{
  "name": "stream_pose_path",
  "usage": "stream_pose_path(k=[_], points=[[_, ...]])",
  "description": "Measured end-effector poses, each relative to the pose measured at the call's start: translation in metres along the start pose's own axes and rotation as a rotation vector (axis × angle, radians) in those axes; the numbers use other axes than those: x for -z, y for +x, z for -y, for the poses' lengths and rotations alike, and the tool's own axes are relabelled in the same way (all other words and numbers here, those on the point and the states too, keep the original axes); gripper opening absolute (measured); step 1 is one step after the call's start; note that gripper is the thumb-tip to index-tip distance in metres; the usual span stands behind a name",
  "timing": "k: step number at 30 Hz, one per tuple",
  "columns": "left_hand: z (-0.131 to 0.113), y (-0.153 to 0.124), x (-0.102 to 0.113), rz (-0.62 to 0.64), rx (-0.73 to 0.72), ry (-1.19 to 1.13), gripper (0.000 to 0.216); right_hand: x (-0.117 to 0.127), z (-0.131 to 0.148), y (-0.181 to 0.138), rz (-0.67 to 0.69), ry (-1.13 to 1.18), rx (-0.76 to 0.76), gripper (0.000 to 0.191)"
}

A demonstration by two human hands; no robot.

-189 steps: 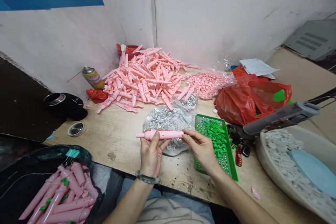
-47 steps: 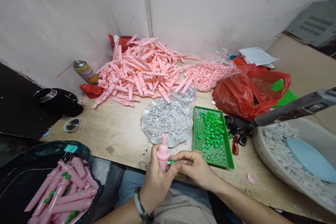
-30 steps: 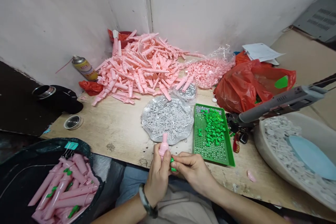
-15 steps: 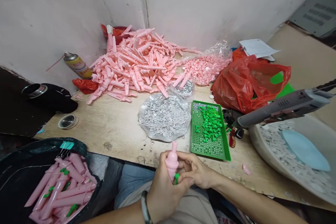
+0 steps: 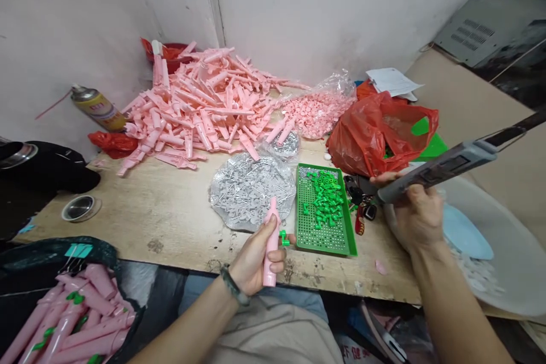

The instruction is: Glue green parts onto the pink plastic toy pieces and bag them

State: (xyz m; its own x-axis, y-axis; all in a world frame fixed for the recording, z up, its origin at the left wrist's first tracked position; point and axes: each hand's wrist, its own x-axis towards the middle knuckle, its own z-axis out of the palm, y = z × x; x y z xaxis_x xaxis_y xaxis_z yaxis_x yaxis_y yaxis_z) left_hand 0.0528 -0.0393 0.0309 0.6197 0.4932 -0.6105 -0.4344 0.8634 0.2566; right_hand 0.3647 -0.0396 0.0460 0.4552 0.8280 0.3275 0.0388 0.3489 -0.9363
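Observation:
My left hand (image 5: 256,256) is closed round a pink plastic tube (image 5: 271,242) held upright near the table's front edge; a small green piece (image 5: 284,237) sticks out of its side. My right hand (image 5: 416,213) is out to the right, its fingers wrapped round the grey electric screwdriver (image 5: 443,164) that hangs above the white basin (image 5: 507,250). A green perforated tray (image 5: 324,227) with several green pieces lies between the two hands.
A heap of pink tubes (image 5: 200,108) lies at the back by the wall. Beside it are a clear bag of pink caps (image 5: 318,111), a bag of screws (image 5: 251,190), a red bag (image 5: 379,131), a spray can (image 5: 96,108) and a black bag of finished tubes (image 5: 72,318) at lower left.
My right hand has left the pink tube and moved right to grip the grey screwdriver. My left hand still holds the tube, the green piece now sitting in its side.

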Motion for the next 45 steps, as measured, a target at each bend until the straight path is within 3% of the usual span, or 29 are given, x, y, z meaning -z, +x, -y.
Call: stream_pose_path(k=[3, 6, 9, 12, 15, 22, 30, 34, 41, 45], points=[[0.005, 0.007, -0.006, -0.013, -0.056, -0.045, 0.028, -0.034, -0.005, -0.019, 0.098, 0.042, -0.007, 0.023], [0.008, 0.009, -0.007, -0.079, -0.098, -0.030, 0.016, -0.075, -0.011, -0.044, 0.172, 0.083, -0.055, 0.020], [0.011, 0.011, -0.005, -0.150, -0.107, 0.013, 0.016, -0.108, -0.022, -0.064, 0.144, 0.194, -0.129, 0.026], [0.014, 0.013, -0.001, -0.178, -0.112, 0.000, 0.023, -0.124, -0.033, -0.077, 0.081, 0.255, -0.150, 0.030], [0.017, 0.015, -0.002, -0.158, -0.091, -0.057, 0.037, -0.127, -0.042, -0.085, 0.042, 0.232, -0.143, 0.031], [0.022, 0.015, -0.008, -0.210, -0.144, 0.007, 0.028, -0.119, -0.055, -0.092, 0.083, 0.117, -0.154, 0.030], [0.024, 0.017, -0.010, -0.202, -0.140, 0.081, 0.043, -0.119, -0.058, -0.094, 0.023, 0.052, -0.103, 0.029], [0.028, 0.018, -0.009, -0.231, -0.146, 0.069, 0.049, -0.124, -0.043, -0.088, 0.037, 0.157, -0.104, 0.032], [0.040, 0.022, -0.010, -0.262, -0.248, 0.161, 0.059, -0.130, 0.017, -0.085, 0.171, 0.394, 0.003, 0.025], [0.040, 0.020, -0.008, -0.273, -0.252, 0.156, 0.061, -0.128, 0.001, -0.091, 0.186, 0.267, 0.009, 0.026]])
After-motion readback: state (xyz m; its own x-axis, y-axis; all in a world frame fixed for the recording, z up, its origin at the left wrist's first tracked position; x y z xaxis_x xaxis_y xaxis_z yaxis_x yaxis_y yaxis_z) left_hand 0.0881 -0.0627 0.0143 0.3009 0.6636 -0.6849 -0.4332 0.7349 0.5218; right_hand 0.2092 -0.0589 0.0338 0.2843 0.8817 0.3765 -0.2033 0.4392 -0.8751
